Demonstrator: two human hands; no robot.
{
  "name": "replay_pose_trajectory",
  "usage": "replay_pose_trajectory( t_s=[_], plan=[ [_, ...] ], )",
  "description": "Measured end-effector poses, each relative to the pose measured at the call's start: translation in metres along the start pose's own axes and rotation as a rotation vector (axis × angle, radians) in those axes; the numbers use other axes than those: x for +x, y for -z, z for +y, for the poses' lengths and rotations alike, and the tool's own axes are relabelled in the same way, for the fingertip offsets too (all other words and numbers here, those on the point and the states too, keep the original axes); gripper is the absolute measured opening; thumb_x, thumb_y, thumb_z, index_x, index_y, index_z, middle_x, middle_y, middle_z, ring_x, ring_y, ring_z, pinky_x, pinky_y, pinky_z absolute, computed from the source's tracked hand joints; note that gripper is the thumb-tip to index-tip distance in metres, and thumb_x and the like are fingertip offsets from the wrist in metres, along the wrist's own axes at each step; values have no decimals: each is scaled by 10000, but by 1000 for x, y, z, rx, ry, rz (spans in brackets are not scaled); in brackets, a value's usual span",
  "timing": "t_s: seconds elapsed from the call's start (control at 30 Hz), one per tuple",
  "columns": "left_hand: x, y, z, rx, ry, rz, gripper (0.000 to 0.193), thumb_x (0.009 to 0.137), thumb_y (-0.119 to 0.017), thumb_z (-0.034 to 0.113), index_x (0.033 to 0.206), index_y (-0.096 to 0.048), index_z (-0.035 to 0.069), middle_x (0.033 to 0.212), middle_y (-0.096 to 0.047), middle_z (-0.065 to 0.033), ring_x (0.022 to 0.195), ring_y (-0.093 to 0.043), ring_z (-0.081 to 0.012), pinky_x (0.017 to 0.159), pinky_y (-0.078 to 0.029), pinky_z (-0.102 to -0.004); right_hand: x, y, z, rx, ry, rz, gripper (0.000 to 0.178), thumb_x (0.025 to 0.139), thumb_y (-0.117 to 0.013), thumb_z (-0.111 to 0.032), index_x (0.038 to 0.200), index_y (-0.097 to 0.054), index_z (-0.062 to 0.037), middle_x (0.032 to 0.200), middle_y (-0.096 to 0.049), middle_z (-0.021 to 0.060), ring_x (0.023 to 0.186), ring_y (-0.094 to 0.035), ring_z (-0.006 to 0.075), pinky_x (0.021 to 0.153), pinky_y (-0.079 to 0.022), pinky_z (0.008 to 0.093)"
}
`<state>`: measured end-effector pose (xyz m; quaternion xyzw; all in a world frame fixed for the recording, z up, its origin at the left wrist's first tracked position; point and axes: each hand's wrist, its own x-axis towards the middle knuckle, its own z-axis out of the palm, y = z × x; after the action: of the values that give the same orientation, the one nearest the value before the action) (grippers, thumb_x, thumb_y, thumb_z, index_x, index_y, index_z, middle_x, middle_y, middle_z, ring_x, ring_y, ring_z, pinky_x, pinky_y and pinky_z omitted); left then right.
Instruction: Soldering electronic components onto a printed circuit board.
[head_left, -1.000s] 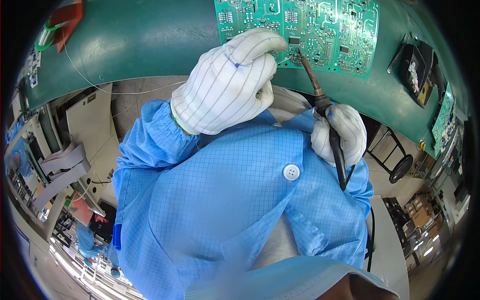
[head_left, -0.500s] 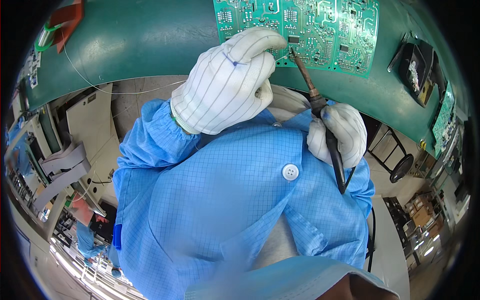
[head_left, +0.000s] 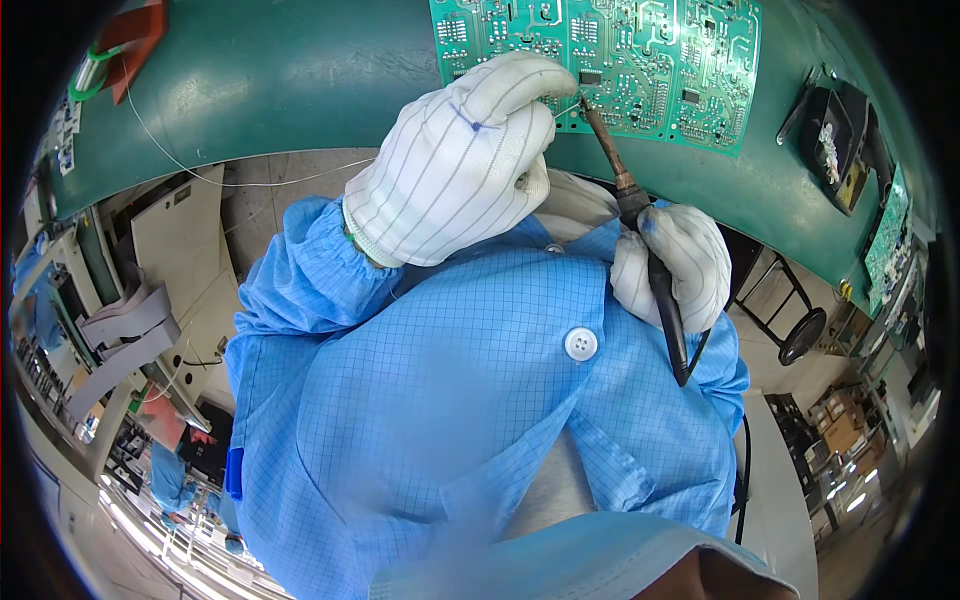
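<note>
A green circuit board panel (head_left: 640, 60) lies at the far edge of the view on a green mat. My left hand (head_left: 460, 150), in a white striped glove, is closed on a thin solder wire (head_left: 270, 184); the wire's short end sticks out by the fingertips at the board's near edge. My gloved right hand (head_left: 680, 262) grips a soldering iron (head_left: 610, 150) by its black handle. The iron's tip meets the board's near edge close to the wire end, below a dark chip (head_left: 590, 77). Whether tip and wire touch cannot be made out.
The solder wire runs left to a green-rimmed spool (head_left: 92, 75) on a red holder (head_left: 135, 40). On the right stands a black soldering iron stand (head_left: 835, 140) with pale bits inside. Another green board (head_left: 888, 240) lies beyond it. The green mat (head_left: 280, 80) covers the bench.
Both hands have shifted very slightly: the left a touch to the right, the right a touch to the left. The iron's tip and the wire end are closer together. The board looks nudged slightly right.
</note>
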<state>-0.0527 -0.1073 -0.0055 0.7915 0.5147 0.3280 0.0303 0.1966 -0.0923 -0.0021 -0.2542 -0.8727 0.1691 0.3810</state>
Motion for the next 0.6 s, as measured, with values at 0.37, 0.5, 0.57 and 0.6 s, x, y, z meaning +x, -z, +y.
replay_pose_trajectory(
  t_s=[0.37,0.5,0.57,0.6],
  plan=[
    [1,2,-6,-87,-3,43,187,646,-652,-3,811,-581,48,1176,-692,-92,1019,-706,-259,770,-606,-344,-10,12,12,187,-80,-26,469,733,-751,79,1177,-629,-13,915,-724,145,750,-727,282,679,-586,391],
    [6,1,-10,-160,-58,11,164,643,-641,-9,786,-575,37,1171,-690,-105,991,-701,-260,755,-605,-347,-25,16,28,52,-370,458,369,834,-648,97,1190,-620,3,884,-713,227,752,-727,273,684,-600,382],
    [12,-2,-9,-190,-85,-16,155,643,-640,-9,777,-574,31,1169,-685,-111,983,-699,-263,753,-606,-349,-30,33,47,-79,-591,675,333,908,-564,80,1234,-590,17,886,-711,245,749,-725,270,687,-608,383],
    [15,-5,-7,-196,-101,-16,152,643,-640,-9,775,-574,29,1168,-683,-113,980,-698,-264,753,-606,-350,-31,47,59,-203,-589,691,295,959,-526,29,1251,-563,32,871,-707,245,732,-721,279,673,-606,372]
  ],
)
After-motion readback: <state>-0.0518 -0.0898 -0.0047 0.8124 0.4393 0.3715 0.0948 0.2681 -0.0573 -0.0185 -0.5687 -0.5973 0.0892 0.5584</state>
